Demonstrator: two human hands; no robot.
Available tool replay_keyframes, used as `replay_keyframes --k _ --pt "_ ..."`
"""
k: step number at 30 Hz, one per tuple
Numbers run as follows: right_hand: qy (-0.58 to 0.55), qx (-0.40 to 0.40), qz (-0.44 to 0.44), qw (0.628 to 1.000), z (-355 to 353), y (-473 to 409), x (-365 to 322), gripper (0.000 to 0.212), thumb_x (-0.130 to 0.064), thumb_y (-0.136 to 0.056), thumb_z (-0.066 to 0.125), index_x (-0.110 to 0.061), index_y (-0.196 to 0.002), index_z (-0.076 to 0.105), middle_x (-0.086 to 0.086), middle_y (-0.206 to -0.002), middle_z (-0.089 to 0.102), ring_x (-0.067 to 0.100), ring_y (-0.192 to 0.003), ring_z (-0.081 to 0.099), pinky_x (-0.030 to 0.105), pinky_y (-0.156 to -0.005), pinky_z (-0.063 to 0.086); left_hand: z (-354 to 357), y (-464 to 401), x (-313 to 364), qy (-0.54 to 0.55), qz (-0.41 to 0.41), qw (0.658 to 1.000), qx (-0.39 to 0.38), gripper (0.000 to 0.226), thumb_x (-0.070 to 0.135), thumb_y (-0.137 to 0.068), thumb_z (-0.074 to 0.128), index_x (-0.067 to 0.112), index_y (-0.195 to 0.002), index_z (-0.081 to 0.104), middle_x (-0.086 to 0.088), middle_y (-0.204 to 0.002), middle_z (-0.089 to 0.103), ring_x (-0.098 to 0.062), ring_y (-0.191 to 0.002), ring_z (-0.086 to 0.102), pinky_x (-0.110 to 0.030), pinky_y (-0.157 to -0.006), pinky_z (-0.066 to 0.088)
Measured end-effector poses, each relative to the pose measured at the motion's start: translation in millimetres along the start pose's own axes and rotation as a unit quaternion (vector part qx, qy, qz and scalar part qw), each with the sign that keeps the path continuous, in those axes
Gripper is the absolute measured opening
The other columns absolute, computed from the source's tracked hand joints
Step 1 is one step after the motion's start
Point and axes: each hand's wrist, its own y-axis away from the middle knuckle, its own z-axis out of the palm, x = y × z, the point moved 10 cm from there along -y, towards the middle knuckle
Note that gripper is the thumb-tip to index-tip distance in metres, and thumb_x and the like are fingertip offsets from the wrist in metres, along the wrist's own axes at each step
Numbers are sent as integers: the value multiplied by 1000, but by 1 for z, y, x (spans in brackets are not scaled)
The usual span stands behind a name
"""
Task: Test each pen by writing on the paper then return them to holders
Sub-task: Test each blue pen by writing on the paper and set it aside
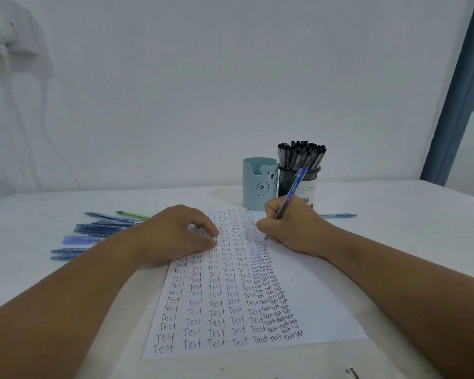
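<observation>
Paper [307,291] nearly full: columns of "Test", so most pens look tried; blue pens [99,231] lie loose left of it, not yet returned, by my reckoning; mesh holder [298,179] packed with black pens, bear cup [257,184] beside it; left hand [175,236] presses paper, fingers loosely bent; right hand [290,228] pinches blue pen [293,188], tip on paper; pen brands unreadable.

White paper [307,296] lined with columns of "Test" in black, blue and purple ink; a translucent blue pen [292,191]; a pale teal holder [257,184] with a bear motif; a black mesh holder [298,177] of black-capped pens.
</observation>
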Motion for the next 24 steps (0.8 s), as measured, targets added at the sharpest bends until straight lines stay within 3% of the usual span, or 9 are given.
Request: replay_keyframes --k 11,16,24 --pt "2 -8 8 1000 1 0 2 37 -11 -81 68 -18 -53 44 1 -51 53 6 -48 47 19 -50 39 0 1 -2 2 -10 1000 2 13 41 -83 78 42 -95 75 24 -123 61 2 -120 51 -26 -103 34" --pt "5 6 2 1000 0 -2 2 36 -11 -80 67 -17 -55 43 3 -54 50 11 -53 44 28 -57 39 -1 2 -2 1 -9 1000 1 14 41 -83 78 42 -96 75 25 -123 61 2 -121 51 -30 -108 34" --pt "-6 -3 3 1000 0 -1 4 36 -11 -81 67 -17 -55 43 4 -54 50 8 -50 44 26 -57 39 -1 4 1 4 -14 1000 0 13 37 -84 78 39 -97 76 26 -121 62 4 -118 52 -26 -104 33"
